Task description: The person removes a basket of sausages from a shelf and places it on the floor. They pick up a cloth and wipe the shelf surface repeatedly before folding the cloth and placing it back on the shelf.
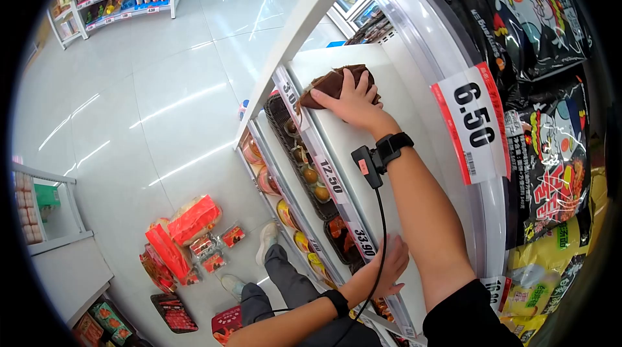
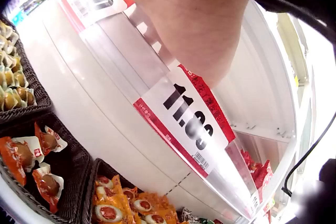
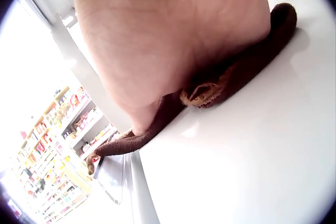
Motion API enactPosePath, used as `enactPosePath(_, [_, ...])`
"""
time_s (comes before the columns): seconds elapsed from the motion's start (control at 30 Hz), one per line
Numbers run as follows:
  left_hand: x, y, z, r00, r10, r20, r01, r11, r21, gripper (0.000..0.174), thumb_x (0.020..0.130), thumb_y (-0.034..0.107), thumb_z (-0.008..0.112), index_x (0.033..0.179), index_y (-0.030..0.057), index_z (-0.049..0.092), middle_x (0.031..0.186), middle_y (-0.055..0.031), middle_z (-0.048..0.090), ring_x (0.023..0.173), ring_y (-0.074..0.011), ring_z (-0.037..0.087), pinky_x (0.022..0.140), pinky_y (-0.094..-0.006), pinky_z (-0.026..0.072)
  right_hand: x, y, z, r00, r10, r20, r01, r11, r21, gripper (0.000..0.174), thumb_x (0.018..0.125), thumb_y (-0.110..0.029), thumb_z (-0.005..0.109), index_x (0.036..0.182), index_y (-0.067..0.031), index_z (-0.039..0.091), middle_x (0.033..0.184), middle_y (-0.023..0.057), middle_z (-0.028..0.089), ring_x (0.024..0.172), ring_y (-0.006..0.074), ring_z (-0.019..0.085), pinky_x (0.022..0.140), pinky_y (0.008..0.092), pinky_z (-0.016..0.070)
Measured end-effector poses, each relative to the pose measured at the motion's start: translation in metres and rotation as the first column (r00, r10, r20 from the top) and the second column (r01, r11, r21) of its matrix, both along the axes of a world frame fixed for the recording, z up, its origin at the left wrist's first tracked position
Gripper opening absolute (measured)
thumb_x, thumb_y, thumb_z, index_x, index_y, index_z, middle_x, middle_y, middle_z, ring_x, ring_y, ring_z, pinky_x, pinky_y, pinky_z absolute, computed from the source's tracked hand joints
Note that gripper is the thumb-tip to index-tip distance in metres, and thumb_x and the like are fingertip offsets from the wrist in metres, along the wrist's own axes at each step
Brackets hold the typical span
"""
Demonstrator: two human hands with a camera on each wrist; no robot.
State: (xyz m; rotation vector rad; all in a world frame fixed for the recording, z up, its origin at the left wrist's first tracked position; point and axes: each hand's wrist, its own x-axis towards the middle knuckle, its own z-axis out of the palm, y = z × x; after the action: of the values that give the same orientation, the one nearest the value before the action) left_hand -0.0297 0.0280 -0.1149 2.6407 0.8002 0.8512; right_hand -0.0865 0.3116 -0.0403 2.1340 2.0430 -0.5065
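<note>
My right hand (image 1: 355, 104) lies spread over a folded brown cloth (image 1: 327, 86) on the white shelf, near its far end. Its thumb reaches to the cloth's front edge. In the right wrist view the palm (image 3: 173, 35) presses down on the cloth (image 3: 247, 71), whose frayed edge sticks out below it. My left hand (image 1: 389, 266) rests at the front edge of the same shelf, fingers loose, with nothing seen in them. Close by it in the left wrist view is an 11.90-style price tag (image 2: 184, 121) on the rail; the left fingers are hidden there.
Below are dark baskets (image 2: 68, 155) of packaged eggs and snacks. Above hangs a 6.50 price tag (image 1: 472, 123) beside black noodle packs (image 1: 557, 159). Red snack packs (image 1: 194, 217) and a dark basket (image 1: 173, 312) sit on the floor. A black cable (image 1: 382, 230) runs from the right wrist.
</note>
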Motion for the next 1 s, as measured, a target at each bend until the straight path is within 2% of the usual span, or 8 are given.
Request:
enactPosePath(0.17, [-0.002,-0.001,0.003,1.000,0.013,0.027,-0.013,1.000,-0.014,0.073,0.085,0.058,0.043,0.122,-0.0046,0.051,0.128,-0.0196,0.048,0.126,-0.0399,0.037,0.106,-0.0573,0.0252,-0.006,0.020,-0.007,0.999,0.040,0.005,-0.040,0.999,0.027,0.103,0.076,-0.073,0.050,0.150,-0.0155,0.008,0.154,0.0227,-0.006,0.139,0.0487,-0.006,0.106,0.0659,0.0027])
enactPosePath(0.23, [0.000,-0.002,0.000,0.995,0.009,0.096,-0.003,0.999,-0.054,0.074,0.085,0.058,0.044,0.121,-0.0054,0.051,0.127,-0.0205,0.048,0.126,-0.0404,0.037,0.106,-0.0578,0.0247,-0.008,0.025,-0.008,0.998,0.063,-0.002,-0.063,0.997,0.045,0.098,0.078,-0.071,0.050,0.150,-0.0172,0.011,0.155,0.0212,-0.005,0.140,0.0476,-0.005,0.107,0.0651,0.0029])
enactPosePath(0.33, [0.002,-0.004,-0.003,0.993,0.001,0.114,0.007,0.997,-0.072,0.073,0.084,0.057,0.044,0.122,-0.0056,0.050,0.126,-0.0209,0.048,0.126,-0.0403,0.037,0.106,-0.0579,0.0247,-0.010,0.033,-0.010,0.994,0.106,-0.010,-0.105,0.991,0.085,0.092,0.080,-0.069,0.049,0.149,-0.0178,0.015,0.155,0.0198,-0.003,0.140,0.0465,-0.002,0.107,0.0647,0.0029])
enactPosePath(0.63, [0.000,-0.001,-0.001,0.995,0.003,0.099,0.003,0.998,-0.059,0.074,0.085,0.058,0.044,0.122,-0.0059,0.051,0.125,-0.0197,0.049,0.124,-0.0372,0.040,0.106,-0.0557,0.0263,-0.019,0.057,-0.025,0.980,0.192,-0.045,-0.179,0.962,0.204,0.082,0.084,-0.065,0.047,0.147,-0.0181,0.022,0.155,0.0193,0.003,0.140,0.0456,0.001,0.107,0.0647,0.0022])
enactPosePath(0.7, [-0.001,-0.002,0.001,0.996,0.012,0.092,-0.007,0.999,-0.053,0.074,0.086,0.058,0.044,0.123,-0.0055,0.051,0.126,-0.0191,0.049,0.124,-0.0368,0.040,0.106,-0.0554,0.0261,-0.026,0.067,-0.026,0.976,0.218,0.000,-0.211,0.946,0.246,0.073,0.084,-0.065,0.045,0.143,-0.0251,0.028,0.154,0.0151,0.010,0.140,0.0397,0.007,0.106,0.0624,0.0090])
enactPosePath(0.77, [-0.004,-0.004,0.001,0.997,0.017,0.072,-0.013,0.999,-0.048,0.074,0.086,0.058,0.044,0.123,-0.0052,0.051,0.126,-0.0185,0.050,0.124,-0.0363,0.039,0.106,-0.0551,0.0260,-0.026,0.068,-0.026,0.974,0.226,-0.026,-0.212,0.944,0.253,0.073,0.085,-0.064,0.045,0.144,-0.0241,0.028,0.154,0.0144,0.011,0.140,0.0399,0.008,0.106,0.0617,0.0096])
enactPosePath(0.83, [-0.006,-0.004,0.004,0.997,0.040,0.062,-0.037,0.998,-0.044,0.073,0.086,0.057,0.044,0.124,-0.0036,0.052,0.127,-0.0169,0.049,0.126,-0.0356,0.038,0.106,-0.0552,0.0254,-0.022,0.066,-0.026,0.965,0.255,-0.061,-0.232,0.939,0.253,0.078,0.085,-0.062,0.046,0.146,-0.0200,0.024,0.155,0.0177,0.008,0.141,0.0444,0.001,0.107,0.0634,0.0035])
enactPosePath(1.0, [-0.005,-0.006,0.006,0.999,0.006,0.038,-0.003,0.997,-0.074,0.072,0.085,0.057,0.045,0.126,-0.0016,0.052,0.129,-0.0163,0.048,0.129,-0.0343,0.035,0.108,-0.0558,0.0217,-0.006,0.033,-0.026,0.967,0.250,-0.037,-0.234,0.940,0.248,0.080,0.085,-0.060,0.048,0.148,-0.0207,0.019,0.155,0.0167,0.004,0.142,0.0413,0.000,0.109,0.0617,0.0012])
